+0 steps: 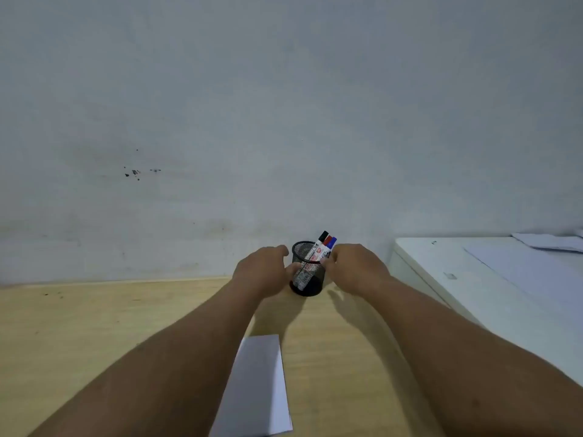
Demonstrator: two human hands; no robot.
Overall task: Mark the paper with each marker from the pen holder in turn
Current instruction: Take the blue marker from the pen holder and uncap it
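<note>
A black mesh pen holder (306,279) stands near the far edge of the wooden desk. Three markers lean in it, with a black cap (323,236), a red cap (328,240) and a blue cap (333,243). My left hand (262,269) cups the holder's left side, thumb on the mesh. My right hand (355,266) is at the holder's right side, with its thumb tip against the marker bodies at the rim; its other fingers are hidden, so a grip cannot be confirmed. A white sheet of paper (258,389) lies between my forearms at the near edge.
The wooden desk (94,326) ends at a pale wall (284,121) just behind the holder. A white cabinet or appliance (492,279) stands to the right, with loose papers (549,242) on top.
</note>
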